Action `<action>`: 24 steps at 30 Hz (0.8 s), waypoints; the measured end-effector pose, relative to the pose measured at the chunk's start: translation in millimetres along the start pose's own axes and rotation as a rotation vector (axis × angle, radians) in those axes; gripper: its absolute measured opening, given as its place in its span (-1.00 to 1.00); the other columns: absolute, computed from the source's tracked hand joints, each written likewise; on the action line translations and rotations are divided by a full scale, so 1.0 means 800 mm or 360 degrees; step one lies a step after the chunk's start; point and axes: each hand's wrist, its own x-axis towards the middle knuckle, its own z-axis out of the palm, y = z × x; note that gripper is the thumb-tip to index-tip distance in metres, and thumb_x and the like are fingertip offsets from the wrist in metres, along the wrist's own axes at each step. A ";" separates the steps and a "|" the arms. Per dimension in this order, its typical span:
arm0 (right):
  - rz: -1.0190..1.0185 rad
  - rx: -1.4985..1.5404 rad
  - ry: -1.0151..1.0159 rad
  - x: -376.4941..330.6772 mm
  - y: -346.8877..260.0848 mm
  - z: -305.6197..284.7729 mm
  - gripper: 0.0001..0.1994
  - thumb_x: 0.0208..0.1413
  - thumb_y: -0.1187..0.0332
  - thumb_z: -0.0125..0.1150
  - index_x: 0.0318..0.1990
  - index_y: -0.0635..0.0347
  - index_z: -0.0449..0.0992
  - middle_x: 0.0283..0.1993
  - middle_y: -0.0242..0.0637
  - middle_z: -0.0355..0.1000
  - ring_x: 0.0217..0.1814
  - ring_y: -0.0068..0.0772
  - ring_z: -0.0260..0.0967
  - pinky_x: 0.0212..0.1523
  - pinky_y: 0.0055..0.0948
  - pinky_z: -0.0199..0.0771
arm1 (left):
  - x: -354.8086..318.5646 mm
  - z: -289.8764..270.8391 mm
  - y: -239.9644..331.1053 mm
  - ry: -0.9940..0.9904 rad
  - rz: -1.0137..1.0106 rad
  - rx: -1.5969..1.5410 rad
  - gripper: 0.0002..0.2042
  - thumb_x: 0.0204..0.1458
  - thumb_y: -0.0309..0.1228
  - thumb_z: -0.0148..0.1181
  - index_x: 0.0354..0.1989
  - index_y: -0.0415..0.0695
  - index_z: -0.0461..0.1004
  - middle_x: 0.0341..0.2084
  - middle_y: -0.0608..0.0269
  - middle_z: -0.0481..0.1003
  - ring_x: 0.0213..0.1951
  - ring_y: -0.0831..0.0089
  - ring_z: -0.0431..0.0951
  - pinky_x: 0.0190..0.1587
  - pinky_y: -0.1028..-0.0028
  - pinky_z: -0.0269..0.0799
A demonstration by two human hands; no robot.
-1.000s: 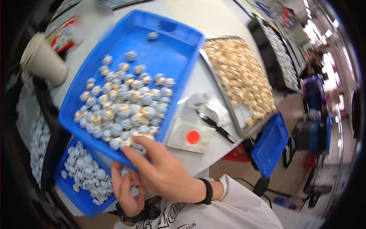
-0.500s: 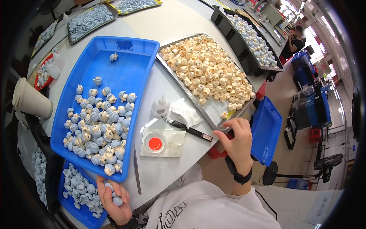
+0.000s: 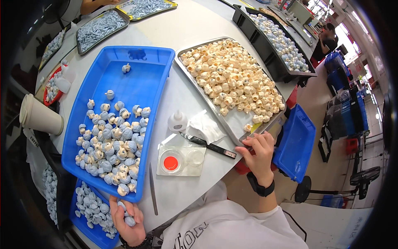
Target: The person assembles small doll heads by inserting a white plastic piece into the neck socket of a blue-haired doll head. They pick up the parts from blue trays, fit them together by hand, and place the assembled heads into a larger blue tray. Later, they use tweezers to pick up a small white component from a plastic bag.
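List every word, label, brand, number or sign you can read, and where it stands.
White shirt: large dark letters; wording withheld.
Pale item below the cup: dark lettering; wording withheld.
Slim black tool: label print too small to read.
White panel, lower right: faint marks, too blurred to read.

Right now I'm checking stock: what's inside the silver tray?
The silver tray holds heaped cream pieces, one lying apart near the right hand; whatever lies under the heap is covered.
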 end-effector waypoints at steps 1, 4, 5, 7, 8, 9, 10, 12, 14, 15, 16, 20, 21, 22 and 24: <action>0.0008 0.0016 0.0015 0.001 -0.002 0.002 -0.72 -0.40 0.21 0.36 -0.56 0.14 0.43 -0.50 -0.39 0.31 -0.39 -0.29 0.17 -0.18 -0.30 0.15 | 0.000 -0.001 0.001 0.0003 -0.0002 0.0000 -0.55 0.04 -0.34 -0.16 0.10 -0.21 0.01 -0.69 0.35 0.17 -0.76 0.64 0.13 -0.74 0.67 0.07; 0.0042 -0.0014 0.0002 0.005 -0.008 0.004 -0.72 -0.40 0.21 0.36 -0.56 0.15 0.42 -0.52 -0.38 0.29 -0.42 -0.30 0.15 -0.25 -0.32 0.13 | 0.001 -0.008 0.003 -0.0110 -0.0013 0.0070 -0.58 0.08 -0.33 -0.21 0.11 -0.20 0.03 -0.65 0.41 0.16 -0.71 0.68 0.13 -0.70 0.69 0.01; 0.0069 -0.0003 0.0010 0.006 -0.009 0.005 -0.72 -0.40 0.22 0.36 -0.56 0.15 0.42 -0.52 -0.38 0.30 -0.41 -0.30 0.16 -0.26 -0.33 0.13 | 0.001 -0.008 0.004 -0.0080 -0.0012 0.0059 -0.58 0.06 -0.33 -0.19 0.10 -0.20 0.04 -0.66 0.39 0.17 -0.72 0.66 0.13 -0.71 0.68 0.03; 0.0114 0.0014 0.0023 0.006 -0.012 0.006 -0.73 -0.39 0.23 0.36 -0.55 0.14 0.43 -0.51 -0.38 0.30 -0.40 -0.30 0.17 -0.29 -0.35 0.12 | 0.001 -0.006 0.004 -0.0019 -0.0013 0.0028 -0.58 0.03 -0.34 -0.14 0.06 -0.21 0.05 -0.68 0.34 0.19 -0.75 0.62 0.14 -0.73 0.66 0.08; 0.0134 0.0076 -0.0001 0.006 -0.012 0.004 -0.73 -0.38 0.24 0.36 -0.53 0.15 0.43 -0.50 -0.37 0.31 -0.39 -0.29 0.18 -0.28 -0.36 0.13 | 0.001 -0.005 0.005 -0.0037 -0.0020 0.0052 -0.58 0.04 -0.33 -0.16 0.07 -0.22 0.05 -0.68 0.36 0.18 -0.74 0.64 0.14 -0.72 0.67 0.06; 0.0153 0.0139 -0.0025 0.007 -0.011 0.001 -0.74 -0.37 0.25 0.36 -0.51 0.15 0.44 -0.49 -0.36 0.32 -0.38 -0.28 0.19 -0.27 -0.37 0.14 | 0.001 -0.004 0.006 -0.0055 -0.0028 0.0076 -0.58 0.05 -0.33 -0.18 0.08 -0.22 0.04 -0.67 0.39 0.17 -0.74 0.66 0.14 -0.71 0.68 0.05; 0.0170 0.0201 -0.0047 0.008 -0.009 -0.003 -0.74 -0.35 0.26 0.35 -0.50 0.16 0.44 -0.48 -0.34 0.32 -0.37 -0.27 0.20 -0.27 -0.37 0.14 | 0.000 -0.004 0.008 -0.0074 -0.0032 0.0099 -0.57 0.06 -0.33 -0.19 0.10 -0.23 0.04 -0.66 0.41 0.16 -0.73 0.67 0.14 -0.71 0.69 0.03; 0.0200 0.0341 0.0039 0.023 -0.004 -0.015 -0.81 -0.21 0.37 0.22 -0.38 0.21 0.45 -0.36 -0.19 0.36 -0.24 -0.15 0.26 -0.15 -0.33 0.19 | 0.001 -0.008 0.008 -0.0117 -0.0056 0.0058 -0.58 0.05 -0.33 -0.19 0.08 -0.23 0.04 -0.66 0.40 0.17 -0.73 0.67 0.14 -0.70 0.68 0.04; 0.0185 0.0461 -0.0024 0.067 0.005 -0.032 -0.78 -0.15 0.47 0.12 -0.26 0.22 0.44 -0.28 -0.14 0.36 -0.21 -0.10 0.26 -0.13 -0.31 0.21 | 0.001 -0.009 0.009 -0.0144 -0.0071 0.0056 -0.59 0.05 -0.34 -0.19 0.08 -0.23 0.05 -0.66 0.39 0.17 -0.72 0.66 0.15 -0.70 0.68 0.05; -0.0043 0.0326 -0.0160 0.101 -0.003 -0.038 -0.72 -0.10 0.49 0.07 -0.15 0.22 0.39 -0.18 -0.10 0.33 -0.11 -0.09 0.24 -0.09 -0.31 0.22 | 0.001 -0.005 0.010 -0.0137 -0.0067 0.0071 -0.59 0.05 -0.35 -0.19 0.07 -0.23 0.05 -0.66 0.38 0.18 -0.72 0.65 0.15 -0.70 0.68 0.05; -0.0275 0.0195 -0.0287 0.138 -0.012 -0.042 -0.66 -0.06 0.51 0.02 -0.05 0.23 0.34 -0.08 -0.07 0.30 -0.01 -0.08 0.22 -0.04 -0.31 0.23 | -0.001 -0.006 0.013 -0.0130 -0.0057 0.0089 -0.59 0.05 -0.35 -0.19 0.07 -0.23 0.05 -0.66 0.37 0.18 -0.72 0.65 0.16 -0.70 0.67 0.05; -0.0587 0.0618 -0.0951 0.240 -0.050 0.008 -0.46 -0.09 0.58 0.00 0.13 -0.02 0.19 0.13 0.01 0.09 0.13 0.02 0.10 0.08 -0.28 0.17 | -0.001 -0.009 0.013 -0.0164 -0.0039 0.0041 -0.59 0.04 -0.36 -0.19 0.07 -0.24 0.06 -0.66 0.36 0.18 -0.72 0.63 0.18 -0.69 0.67 0.07; -0.0679 0.0532 -0.0941 0.257 -0.058 0.031 -0.46 -0.12 0.60 -0.02 0.11 -0.04 0.24 0.14 0.01 0.07 0.15 0.02 0.08 0.08 -0.26 0.17 | -0.001 -0.008 0.013 -0.0175 -0.0046 0.0028 -0.60 0.04 -0.36 -0.19 0.07 -0.24 0.07 -0.66 0.36 0.18 -0.72 0.63 0.18 -0.69 0.66 0.07; -0.0776 0.0449 -0.0929 0.270 -0.064 0.051 -0.45 -0.15 0.63 -0.03 0.08 -0.07 0.28 0.15 0.02 0.06 0.17 0.01 0.05 0.08 -0.25 0.17 | -0.001 -0.006 0.013 -0.0217 -0.0053 -0.0001 -0.60 0.04 -0.36 -0.19 0.06 -0.24 0.07 -0.66 0.36 0.18 -0.72 0.63 0.18 -0.69 0.66 0.07; -0.0936 0.0118 -0.0818 0.278 -0.071 0.084 -0.48 -0.20 0.67 -0.05 -0.02 -0.04 0.37 0.15 -0.01 0.07 0.19 -0.02 0.02 0.08 -0.25 0.19 | -0.003 -0.009 0.014 -0.0257 -0.0063 -0.0046 -0.60 0.05 -0.36 -0.19 0.06 -0.24 0.07 -0.66 0.36 0.19 -0.72 0.62 0.18 -0.69 0.65 0.07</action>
